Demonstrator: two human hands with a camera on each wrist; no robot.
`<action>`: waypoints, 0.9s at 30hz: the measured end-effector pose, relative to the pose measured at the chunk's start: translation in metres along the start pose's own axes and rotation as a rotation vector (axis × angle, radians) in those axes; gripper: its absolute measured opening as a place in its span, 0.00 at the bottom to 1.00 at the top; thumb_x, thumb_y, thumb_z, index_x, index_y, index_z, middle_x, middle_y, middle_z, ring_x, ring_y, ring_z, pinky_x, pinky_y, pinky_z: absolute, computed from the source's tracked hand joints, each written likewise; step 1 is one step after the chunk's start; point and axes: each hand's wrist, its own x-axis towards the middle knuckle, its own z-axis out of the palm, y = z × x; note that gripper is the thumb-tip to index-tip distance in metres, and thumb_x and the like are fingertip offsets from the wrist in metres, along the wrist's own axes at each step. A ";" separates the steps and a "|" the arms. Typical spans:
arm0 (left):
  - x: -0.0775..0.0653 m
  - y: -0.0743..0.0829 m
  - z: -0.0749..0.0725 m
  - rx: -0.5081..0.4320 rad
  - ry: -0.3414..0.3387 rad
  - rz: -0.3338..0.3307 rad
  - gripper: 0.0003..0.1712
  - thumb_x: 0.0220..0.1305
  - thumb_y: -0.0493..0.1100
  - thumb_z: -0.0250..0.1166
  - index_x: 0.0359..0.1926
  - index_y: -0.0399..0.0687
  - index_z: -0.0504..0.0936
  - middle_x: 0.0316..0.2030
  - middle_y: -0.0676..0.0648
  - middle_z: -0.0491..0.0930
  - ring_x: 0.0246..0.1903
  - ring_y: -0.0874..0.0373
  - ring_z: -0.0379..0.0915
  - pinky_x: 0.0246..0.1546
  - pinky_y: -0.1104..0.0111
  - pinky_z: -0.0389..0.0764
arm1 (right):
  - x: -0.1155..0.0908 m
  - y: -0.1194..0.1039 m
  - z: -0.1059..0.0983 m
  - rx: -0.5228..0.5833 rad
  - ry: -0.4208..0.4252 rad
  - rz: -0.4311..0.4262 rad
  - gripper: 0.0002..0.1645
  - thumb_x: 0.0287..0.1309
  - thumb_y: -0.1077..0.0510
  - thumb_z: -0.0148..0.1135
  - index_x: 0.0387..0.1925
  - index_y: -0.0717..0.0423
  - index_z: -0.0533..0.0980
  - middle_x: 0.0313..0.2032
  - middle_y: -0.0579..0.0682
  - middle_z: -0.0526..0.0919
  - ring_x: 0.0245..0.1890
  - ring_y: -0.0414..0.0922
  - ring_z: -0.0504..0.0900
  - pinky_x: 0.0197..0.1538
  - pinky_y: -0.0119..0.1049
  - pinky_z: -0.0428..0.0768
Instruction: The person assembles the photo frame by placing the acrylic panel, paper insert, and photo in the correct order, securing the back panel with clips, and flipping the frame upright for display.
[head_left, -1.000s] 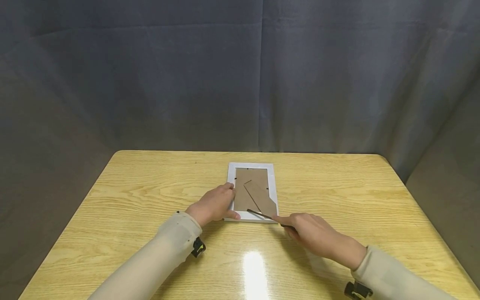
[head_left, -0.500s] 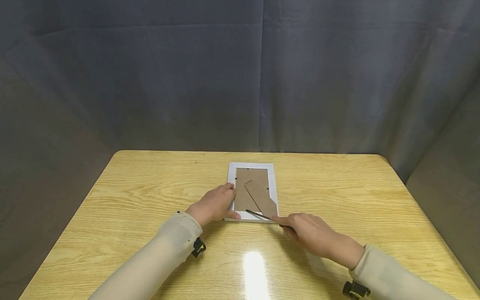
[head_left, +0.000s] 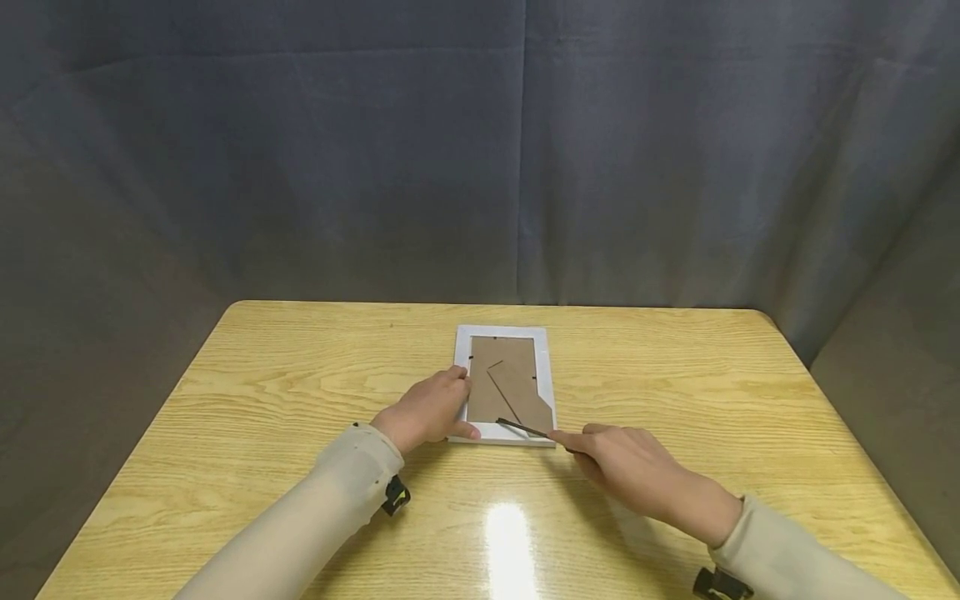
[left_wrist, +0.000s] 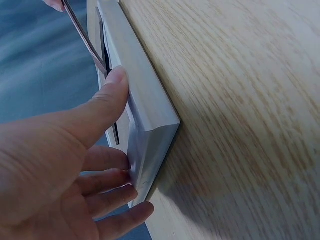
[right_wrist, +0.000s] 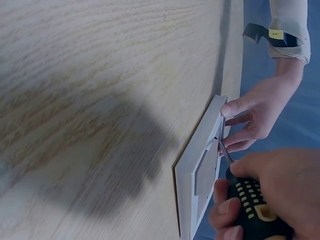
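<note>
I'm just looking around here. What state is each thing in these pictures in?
Picture frame: lying flat, back side up
Brown backing: inside the frame's white rim
Stand flap: on the back; cannot tell if fully folded
Screwdriver: held, tip at the backing's near edge
Left hand: holding the frame's near left corner
Right hand: gripping the screwdriver
Curtain: hanging

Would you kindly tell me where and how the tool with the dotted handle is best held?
Probably by that thick handle, from the person's right side, wrapped round as the right hand does now. The handle points that way, and its dots may help against slipping. The thin shaft slants down towards the picture frame, and offers less to hold.
</note>
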 end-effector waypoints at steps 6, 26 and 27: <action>-0.001 0.001 -0.001 -0.002 -0.006 -0.004 0.39 0.46 0.61 0.68 0.52 0.37 0.77 0.53 0.41 0.73 0.46 0.53 0.72 0.49 0.61 0.76 | -0.001 0.001 -0.001 0.011 -0.007 0.005 0.26 0.57 0.63 0.53 0.57 0.44 0.77 0.20 0.34 0.64 0.16 0.32 0.59 0.14 0.28 0.61; 0.000 0.002 -0.001 0.009 -0.011 -0.009 0.39 0.46 0.61 0.69 0.53 0.37 0.78 0.53 0.42 0.73 0.47 0.53 0.72 0.50 0.62 0.75 | -0.003 0.001 -0.003 0.031 -0.028 -0.005 0.26 0.57 0.62 0.54 0.57 0.43 0.77 0.18 0.33 0.63 0.16 0.32 0.58 0.15 0.28 0.62; 0.000 0.002 -0.001 0.009 -0.012 -0.008 0.39 0.46 0.61 0.69 0.53 0.37 0.78 0.53 0.42 0.73 0.46 0.53 0.72 0.49 0.62 0.75 | -0.002 0.000 -0.004 0.031 -0.028 -0.006 0.26 0.57 0.62 0.54 0.57 0.43 0.77 0.18 0.33 0.63 0.15 0.32 0.58 0.15 0.28 0.62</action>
